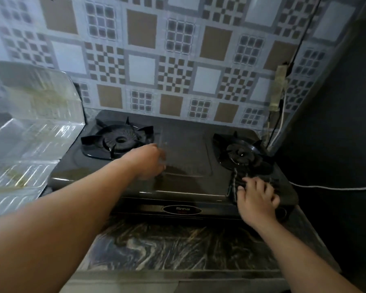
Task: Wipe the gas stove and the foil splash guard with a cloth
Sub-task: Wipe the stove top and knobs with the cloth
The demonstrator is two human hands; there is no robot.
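Right hand (pixel 257 196) pressing flat, fingers spread, on dark striped cloth (pixel 239 182) at front right corner of stove (pixel 184 157), just in front of right burner (pixel 240 154). Left hand (pixel 151 163) resting on centre panel beside left burner (pixel 119 141); blurred, fingers curled, grip impossible to tell, apparently steadying. Wiping of stove top looking like the step in hand, right side being worked. Brownish smear (pixel 76 172) showing at front left of top, apart from cloth. Foil guard (pixel 30 132) standing touching stove's left edge, folded panels carrying yellowish streaks, seemingly not yet wiped. Cable (pixel 334 187) lying just right of stove. Next move likely calling for sliding cloth leftward across panel, around burner prongs, lifting left hand clear, then bracing flimsy foil while wiping.
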